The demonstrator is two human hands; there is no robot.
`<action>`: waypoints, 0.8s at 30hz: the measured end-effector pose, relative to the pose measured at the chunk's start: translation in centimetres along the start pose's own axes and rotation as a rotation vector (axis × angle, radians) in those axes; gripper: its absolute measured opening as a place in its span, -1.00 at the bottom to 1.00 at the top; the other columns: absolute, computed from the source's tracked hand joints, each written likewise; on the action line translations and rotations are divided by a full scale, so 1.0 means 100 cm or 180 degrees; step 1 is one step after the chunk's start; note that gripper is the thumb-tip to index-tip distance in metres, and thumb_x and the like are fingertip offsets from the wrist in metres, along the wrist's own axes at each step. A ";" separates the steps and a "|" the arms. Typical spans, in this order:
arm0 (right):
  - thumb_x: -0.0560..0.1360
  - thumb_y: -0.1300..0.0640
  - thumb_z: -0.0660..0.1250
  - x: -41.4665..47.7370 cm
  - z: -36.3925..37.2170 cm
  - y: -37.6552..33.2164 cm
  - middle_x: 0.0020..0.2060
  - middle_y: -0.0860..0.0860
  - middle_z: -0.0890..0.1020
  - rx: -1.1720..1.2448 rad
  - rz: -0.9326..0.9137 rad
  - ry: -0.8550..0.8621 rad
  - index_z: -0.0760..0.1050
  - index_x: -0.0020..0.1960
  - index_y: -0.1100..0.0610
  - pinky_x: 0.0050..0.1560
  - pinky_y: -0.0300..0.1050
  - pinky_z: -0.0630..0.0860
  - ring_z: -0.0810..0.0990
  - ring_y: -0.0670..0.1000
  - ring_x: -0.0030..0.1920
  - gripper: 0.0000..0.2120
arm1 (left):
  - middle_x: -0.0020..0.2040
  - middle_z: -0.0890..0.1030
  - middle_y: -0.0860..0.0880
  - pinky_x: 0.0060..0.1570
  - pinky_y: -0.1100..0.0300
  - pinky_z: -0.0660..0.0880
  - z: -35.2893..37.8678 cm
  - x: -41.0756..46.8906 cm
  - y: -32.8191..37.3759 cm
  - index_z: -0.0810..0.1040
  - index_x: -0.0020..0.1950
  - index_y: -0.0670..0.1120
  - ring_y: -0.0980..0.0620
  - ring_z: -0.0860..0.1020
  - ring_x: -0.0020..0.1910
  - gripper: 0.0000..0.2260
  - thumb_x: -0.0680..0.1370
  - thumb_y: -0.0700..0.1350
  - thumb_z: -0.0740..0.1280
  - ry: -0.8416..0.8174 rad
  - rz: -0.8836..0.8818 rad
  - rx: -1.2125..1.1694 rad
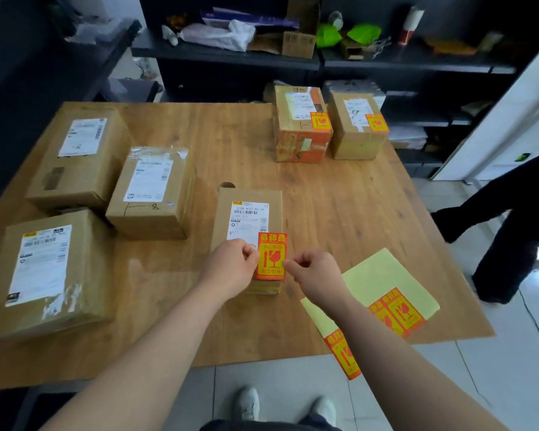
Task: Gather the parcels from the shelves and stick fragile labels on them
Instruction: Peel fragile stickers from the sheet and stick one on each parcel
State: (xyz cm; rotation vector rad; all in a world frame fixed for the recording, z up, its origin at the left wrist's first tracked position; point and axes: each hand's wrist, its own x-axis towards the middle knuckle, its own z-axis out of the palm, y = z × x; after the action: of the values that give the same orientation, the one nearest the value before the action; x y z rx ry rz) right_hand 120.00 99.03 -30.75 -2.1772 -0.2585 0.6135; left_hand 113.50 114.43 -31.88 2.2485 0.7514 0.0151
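A red and yellow fragile label (272, 256) lies over the near end of a small brown parcel (249, 213) at the table's middle front. My left hand (229, 265) pinches the label's left edge and my right hand (316, 275) pinches its right edge. Two parcels at the back right, one orange-sided (299, 138) and one plain brown (357, 135), each carry a fragile label. Three larger parcels sit on the left: far left (78, 157), middle (153, 194) and near left (47, 272). None of these three shows a fragile label.
A yellow backing sheet (383, 281) with more fragile labels lies at the wooden table's (339, 194) front right corner, partly over the edge. Dark shelves (231, 54) with boxes and bags stand behind. Another person's dark-clad legs (507, 231) are at the right.
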 end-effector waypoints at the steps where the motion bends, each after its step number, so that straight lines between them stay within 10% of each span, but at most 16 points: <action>1: 0.51 0.08 0.35 0.001 0.002 0.001 -0.43 -0.08 0.54 -0.0050 -0.0004 0.0033 0.57 -0.26 0.11 -0.40 -0.23 0.38 0.47 -0.11 -0.40 -0.81 | -0.24 0.60 0.04 -0.13 0.03 0.52 0.000 0.000 0.000 0.49 -0.26 -0.07 -0.06 0.56 -0.17 -0.80 0.53 -0.02 0.26 -0.0006 0.0017 0.0067; 24: 0.51 0.02 0.36 0.011 0.012 0.003 -0.30 -0.07 0.61 -0.0454 -0.0003 0.0169 0.61 -0.14 0.10 -0.23 -0.10 0.60 0.58 -0.05 -0.28 -0.84 | -0.22 0.60 -0.01 -0.27 0.12 0.43 -0.001 0.002 0.002 0.53 -0.19 -0.10 -0.04 0.53 -0.21 -0.76 0.56 -0.02 0.19 0.0185 0.0185 0.0757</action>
State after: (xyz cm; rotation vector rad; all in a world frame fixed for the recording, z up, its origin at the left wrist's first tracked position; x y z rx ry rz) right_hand 120.30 100.10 -32.02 -2.3267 -0.2826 0.5504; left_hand 113.78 114.48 -31.74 2.5052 0.7517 0.0199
